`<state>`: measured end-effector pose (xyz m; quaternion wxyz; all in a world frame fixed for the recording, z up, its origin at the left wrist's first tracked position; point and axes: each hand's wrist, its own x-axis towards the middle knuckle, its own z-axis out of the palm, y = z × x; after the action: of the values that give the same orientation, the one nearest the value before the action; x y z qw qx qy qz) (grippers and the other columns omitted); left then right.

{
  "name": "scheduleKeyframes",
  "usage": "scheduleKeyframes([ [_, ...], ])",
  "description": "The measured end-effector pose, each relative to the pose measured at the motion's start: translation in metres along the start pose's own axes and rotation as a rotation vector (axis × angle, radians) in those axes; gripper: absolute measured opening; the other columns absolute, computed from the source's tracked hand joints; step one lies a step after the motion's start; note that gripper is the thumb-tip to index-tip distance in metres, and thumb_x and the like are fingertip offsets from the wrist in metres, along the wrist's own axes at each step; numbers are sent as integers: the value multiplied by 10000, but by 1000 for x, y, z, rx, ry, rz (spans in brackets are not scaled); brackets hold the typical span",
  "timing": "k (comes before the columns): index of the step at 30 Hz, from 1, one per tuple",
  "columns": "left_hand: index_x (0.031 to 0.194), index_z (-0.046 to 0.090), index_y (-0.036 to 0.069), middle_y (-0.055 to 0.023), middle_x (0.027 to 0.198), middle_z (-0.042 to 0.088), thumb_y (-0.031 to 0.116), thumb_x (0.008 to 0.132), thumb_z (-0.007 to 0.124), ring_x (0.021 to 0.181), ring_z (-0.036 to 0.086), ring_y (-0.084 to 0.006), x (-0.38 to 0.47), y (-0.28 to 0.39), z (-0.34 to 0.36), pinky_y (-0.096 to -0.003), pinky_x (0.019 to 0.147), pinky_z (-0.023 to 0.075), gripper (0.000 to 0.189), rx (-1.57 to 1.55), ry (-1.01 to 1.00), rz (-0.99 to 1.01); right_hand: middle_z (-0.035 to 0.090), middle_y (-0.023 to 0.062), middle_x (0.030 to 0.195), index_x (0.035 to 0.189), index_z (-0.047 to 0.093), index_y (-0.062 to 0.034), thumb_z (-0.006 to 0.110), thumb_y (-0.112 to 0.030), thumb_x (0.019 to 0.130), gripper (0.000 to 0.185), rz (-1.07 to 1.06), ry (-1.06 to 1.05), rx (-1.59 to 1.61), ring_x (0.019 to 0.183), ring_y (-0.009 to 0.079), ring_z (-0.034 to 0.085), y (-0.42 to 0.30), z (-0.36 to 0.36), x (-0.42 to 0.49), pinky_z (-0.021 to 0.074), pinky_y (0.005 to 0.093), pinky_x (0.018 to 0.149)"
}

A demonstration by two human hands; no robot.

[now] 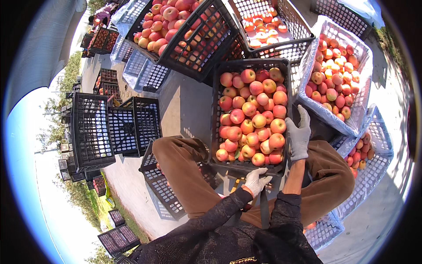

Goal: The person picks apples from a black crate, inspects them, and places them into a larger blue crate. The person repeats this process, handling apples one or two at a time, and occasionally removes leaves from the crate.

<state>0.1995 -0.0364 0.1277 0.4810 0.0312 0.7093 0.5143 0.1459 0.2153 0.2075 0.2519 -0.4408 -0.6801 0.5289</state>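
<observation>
A black plastic crate full of red and yellow apples stands in front of me, between my knees. My left hand, in a white knit glove, is at its near rim with the fingers apart. Along the crate's right side is my right hand, also gloved; its fingers are spread and one tip meets the rim. Neither hand holds an apple. How firmly either hand presses on the crate cannot be told. A green leaf lies among the apples near the front.
A plastic-lined crate of apples stands at the right, over another lined crate. Beyond are a tilted, heaped black crate and a part-filled one. Black crates stand at left. A person is far off.
</observation>
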Motion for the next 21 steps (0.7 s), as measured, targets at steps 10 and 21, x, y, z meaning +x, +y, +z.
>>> scheduleKeyframes([
  [10, 1155, 579, 21, -108, 1024, 665, 113, 960, 610, 856, 678, -189, -58, 121, -60, -282, 737, 559, 218, -396, -337, -90, 614, 95, 1304, 1343, 553, 30, 607, 41, 896, 451, -86, -93, 379, 1187, 159, 574, -67, -132, -106, 468, 271, 982],
  [21, 954, 622, 64, -11, 691, 557, 273, 928, 668, 472, 450, -108, -94, 24, -356, -238, 429, 374, 215, -331, 987, 255, 574, 204, 1352, 1393, 473, 60, 572, -80, 898, 524, -177, -457, 729, 1242, 310, 580, -52, -143, -154, 472, 360, 1025],
])
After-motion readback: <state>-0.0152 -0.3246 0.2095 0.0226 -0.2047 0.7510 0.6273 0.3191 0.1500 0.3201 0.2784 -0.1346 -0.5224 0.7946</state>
